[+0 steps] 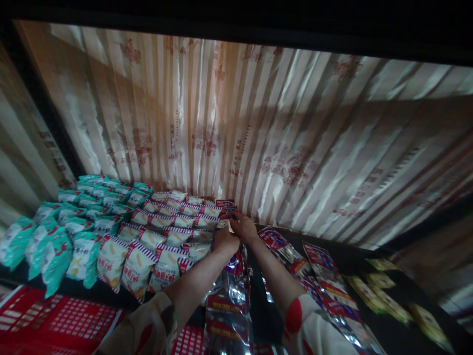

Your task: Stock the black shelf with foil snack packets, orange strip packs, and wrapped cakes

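Both my arms reach forward to a column of dark red and silver snack packets (228,308) that runs away from me along the black shelf. My left hand (226,242) is closed over a dark red packet in the far half of this column, its fingers curled. Just right of it and slightly farther back, my right hand (244,228) is closed at the same packet's other side. A far packet (225,202) of this kind shows beyond my fingertips, against the curtain. The part of the packet between my hands is mostly hidden, and the fingertips are dim.
White bags with striped tops (138,268) stand in rows left of my hands, with teal bags (84,254) farther left. More dark red packets (325,266) lie to the right, then yellow packets (382,281). A red basket (55,320) is below; a pleated curtain (207,113) hangs behind.
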Motion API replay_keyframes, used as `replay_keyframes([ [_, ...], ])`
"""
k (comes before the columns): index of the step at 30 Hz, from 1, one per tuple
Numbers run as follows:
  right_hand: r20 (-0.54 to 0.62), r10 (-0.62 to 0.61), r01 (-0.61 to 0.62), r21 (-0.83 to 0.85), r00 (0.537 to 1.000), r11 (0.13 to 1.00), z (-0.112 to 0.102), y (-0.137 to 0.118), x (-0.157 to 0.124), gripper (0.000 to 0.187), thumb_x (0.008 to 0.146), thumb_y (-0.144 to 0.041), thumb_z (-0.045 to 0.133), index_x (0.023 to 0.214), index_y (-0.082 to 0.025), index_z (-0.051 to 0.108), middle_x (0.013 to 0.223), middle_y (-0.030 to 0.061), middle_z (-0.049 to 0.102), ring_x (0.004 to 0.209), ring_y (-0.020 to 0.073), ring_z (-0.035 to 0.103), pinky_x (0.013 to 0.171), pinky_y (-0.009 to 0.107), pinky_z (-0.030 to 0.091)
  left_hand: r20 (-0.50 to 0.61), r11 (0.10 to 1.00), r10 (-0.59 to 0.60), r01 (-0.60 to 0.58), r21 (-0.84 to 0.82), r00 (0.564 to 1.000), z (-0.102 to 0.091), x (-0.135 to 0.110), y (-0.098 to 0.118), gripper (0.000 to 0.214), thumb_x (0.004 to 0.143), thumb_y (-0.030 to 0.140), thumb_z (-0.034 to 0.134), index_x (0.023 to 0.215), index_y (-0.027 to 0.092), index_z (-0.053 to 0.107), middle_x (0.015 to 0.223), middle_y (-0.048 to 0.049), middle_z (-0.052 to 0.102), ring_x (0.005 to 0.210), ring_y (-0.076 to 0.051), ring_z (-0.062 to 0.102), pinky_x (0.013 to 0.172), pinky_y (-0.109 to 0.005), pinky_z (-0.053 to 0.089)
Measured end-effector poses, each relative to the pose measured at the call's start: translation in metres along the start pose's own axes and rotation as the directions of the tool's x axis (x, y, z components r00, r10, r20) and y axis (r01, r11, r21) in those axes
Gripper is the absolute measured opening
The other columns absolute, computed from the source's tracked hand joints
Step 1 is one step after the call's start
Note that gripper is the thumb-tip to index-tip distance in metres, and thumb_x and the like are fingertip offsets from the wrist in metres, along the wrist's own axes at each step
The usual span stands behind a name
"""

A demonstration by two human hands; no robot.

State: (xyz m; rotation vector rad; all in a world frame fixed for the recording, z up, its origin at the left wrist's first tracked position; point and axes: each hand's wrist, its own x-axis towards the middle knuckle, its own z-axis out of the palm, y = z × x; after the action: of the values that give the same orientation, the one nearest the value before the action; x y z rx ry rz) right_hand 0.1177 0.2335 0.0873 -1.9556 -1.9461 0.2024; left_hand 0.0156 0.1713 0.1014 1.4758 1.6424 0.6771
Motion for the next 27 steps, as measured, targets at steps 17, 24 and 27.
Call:
replay_keyframes([
  [17, -0.261, -0.031, 0.067, 0.130, 0.965, 0.989, -0.010, 0.016, -0.047, 0.031, 0.077, -0.018, 0.044, 0.100, -0.016, 0.066, 0.105, 0.0098, 0.065, 0.100, 0.0193, 0.058, 0.091, 0.033, 0.042, -0.026, 0.982, 0.156, -0.152, 0.108, 0.987, 0.009, -0.030, 0.007, 0.026, 0.077, 0.016, 0.046, 0.095, 0.017, 0.064, 0.104, -0.0105, 0.067, 0.101, -0.021, 0.059, 0.086, -0.026, 0.041],
  [24, -0.303, 0.016, 0.056, 0.228, 0.953, 0.972, -0.020, 0.021, -0.095, 0.031, 0.077, -0.020, 0.042, 0.094, -0.016, 0.068, 0.107, 0.0106, 0.065, 0.107, 0.0201, 0.055, 0.095, 0.034, 0.040, -0.010, 0.989, 0.129, -0.127, 0.076, 0.992, 0.020, -0.072, 0.012, 0.031, 0.080, 0.013, 0.042, 0.105, 0.017, 0.059, 0.111, -0.0100, 0.064, 0.104, -0.020, 0.058, 0.086, -0.026, 0.041],
  [27, -0.298, 0.072, 0.025, 0.311, 0.952, 0.950, -0.023, 0.025, -0.119, 0.033, 0.077, -0.021, 0.040, 0.093, -0.018, 0.068, 0.107, 0.0100, 0.064, 0.108, 0.0204, 0.054, 0.097, 0.035, 0.038, 0.012, 0.989, 0.134, -0.135, 0.062, 0.991, 0.029, -0.091, 0.012, 0.029, 0.079, 0.013, 0.043, 0.103, 0.017, 0.060, 0.108, -0.0086, 0.065, 0.101, -0.018, 0.059, 0.084, -0.024, 0.042],
])
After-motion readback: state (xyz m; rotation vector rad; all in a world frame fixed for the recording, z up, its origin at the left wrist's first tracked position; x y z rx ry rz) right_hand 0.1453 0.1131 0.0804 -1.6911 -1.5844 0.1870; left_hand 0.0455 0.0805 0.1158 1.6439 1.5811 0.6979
